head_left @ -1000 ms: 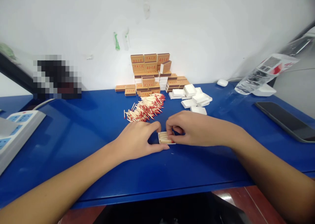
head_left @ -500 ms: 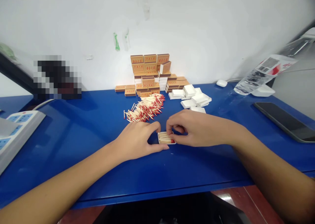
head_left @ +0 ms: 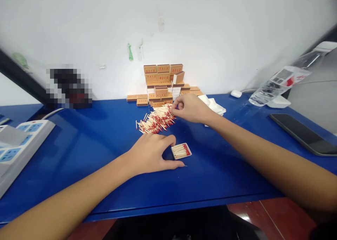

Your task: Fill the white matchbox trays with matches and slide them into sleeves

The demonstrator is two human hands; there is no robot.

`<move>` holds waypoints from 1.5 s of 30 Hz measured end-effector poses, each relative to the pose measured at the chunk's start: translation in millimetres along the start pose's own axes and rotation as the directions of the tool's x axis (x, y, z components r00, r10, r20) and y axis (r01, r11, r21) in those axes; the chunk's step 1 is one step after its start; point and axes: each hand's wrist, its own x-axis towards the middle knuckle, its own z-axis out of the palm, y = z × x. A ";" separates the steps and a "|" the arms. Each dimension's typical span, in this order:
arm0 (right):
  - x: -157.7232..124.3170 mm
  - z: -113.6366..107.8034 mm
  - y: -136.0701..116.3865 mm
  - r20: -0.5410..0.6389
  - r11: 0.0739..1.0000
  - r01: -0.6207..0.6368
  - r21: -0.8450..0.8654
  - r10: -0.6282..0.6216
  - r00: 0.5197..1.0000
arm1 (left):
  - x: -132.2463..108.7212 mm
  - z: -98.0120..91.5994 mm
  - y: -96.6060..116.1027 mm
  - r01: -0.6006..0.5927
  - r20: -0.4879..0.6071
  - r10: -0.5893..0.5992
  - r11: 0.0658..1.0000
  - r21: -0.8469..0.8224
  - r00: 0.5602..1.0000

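Note:
A small white matchbox tray (head_left: 181, 151) lies on the blue table, filled with red-headed matches. Around its left side curves my left hand (head_left: 151, 152), thumb and forefinger apart, the forefinger close to the tray's upper left corner. Farther back is a loose heap of matches (head_left: 157, 120). My right hand (head_left: 191, 107) is at the heap's right edge with its fingers curled into a pinch. Whatever is between those fingertips, if anything, is hidden. White trays (head_left: 217, 108) lie behind my right hand, which partly covers them.
Orange matchboxes (head_left: 163, 77) are stacked against the wall behind the heap. On the right are a phone (head_left: 302, 133), a tilted plastic bottle (head_left: 280, 80) and a small white case (head_left: 236, 93). A power strip (head_left: 26, 141) lies at the left.
My right hand has left the tray and moved back to the match heap. The tray now sits slightly turned, with its matches in plain view. My left hand stays beside it.

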 end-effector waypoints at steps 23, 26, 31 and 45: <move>-40.0 -32.2 -6.6 0.361 0.989 0.059 0.135 -0.105 0.927 | 0.6 0.0 -0.6 -0.009 0.004 0.009 1.000 0.026 1.000; -62.7 -33.5 -10.8 0.448 0.988 0.064 0.141 -0.121 0.886 | 1.4 -0.7 0.5 -0.002 0.011 0.002 1.000 0.014 1.000; -78.7 -33.9 -14.0 0.495 0.997 0.062 0.055 -0.081 0.865 | 2.3 -1.9 1.9 0.023 0.026 -0.024 1.000 0.017 0.999; -75.2 -28.7 -17.3 0.373 0.973 0.228 0.046 -0.228 0.899 | 1.2 -2.4 1.3 0.021 0.028 -0.021 1.000 0.002 0.999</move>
